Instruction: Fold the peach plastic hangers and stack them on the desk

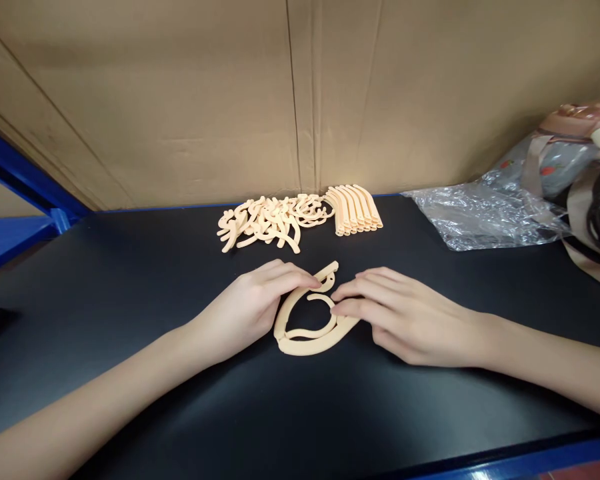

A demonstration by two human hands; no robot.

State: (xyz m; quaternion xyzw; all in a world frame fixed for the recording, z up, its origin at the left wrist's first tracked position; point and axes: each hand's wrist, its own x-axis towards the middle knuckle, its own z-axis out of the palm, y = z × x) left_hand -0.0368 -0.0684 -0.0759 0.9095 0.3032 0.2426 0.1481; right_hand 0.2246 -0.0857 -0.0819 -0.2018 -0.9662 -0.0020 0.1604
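A beige plastic folding hanger (pixel 307 346) lies on the black table between my two hands, its two curved arms joined at the near end. Its hook (pixel 325 328) curls between the arms. My left hand (pixel 260 297) is closed on the hanger's left arm, with fingertips near the small end piece at the top. On the other side, my right hand (pixel 400 313) is closed around the far end of the right arm, close to the hook; the thumb is partly hidden.
Behind the hanger lies a loose pile of beige hooks and curved pieces (pixel 265 223). Beside it is a neat stack of hanger arms (pixel 355 210). Clear plastic film (pixel 490 217) and a bag (pixel 560 160) lie at right. A cardboard wall (pixel 205 100) stands behind.
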